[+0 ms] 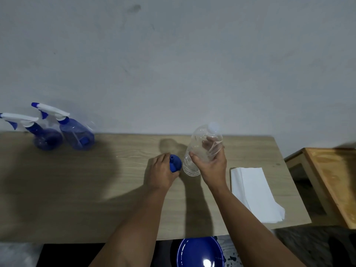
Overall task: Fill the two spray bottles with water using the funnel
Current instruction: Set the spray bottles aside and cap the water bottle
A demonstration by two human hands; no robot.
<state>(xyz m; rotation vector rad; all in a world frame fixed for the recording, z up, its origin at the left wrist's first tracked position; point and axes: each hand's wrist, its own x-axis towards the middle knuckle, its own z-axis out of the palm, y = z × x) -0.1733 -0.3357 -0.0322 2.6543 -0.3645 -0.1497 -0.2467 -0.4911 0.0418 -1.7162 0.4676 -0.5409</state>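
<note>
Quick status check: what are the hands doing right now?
Left hand grips blue funnel. Right hand holds capped water bottle. Both spray bottles still capped, far left. Nothing in the way.

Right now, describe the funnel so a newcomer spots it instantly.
On the wooden table, look mid-table where both hands meet. The funnel is the small blue cone under the left hand, spout up, beside the clear water bottle; unlike the far-left spray bottles, it's opaque.

left hand [160, 171]: bare, no rings | right hand [211, 166]: bare | forearms: bare, sleeveless
</note>
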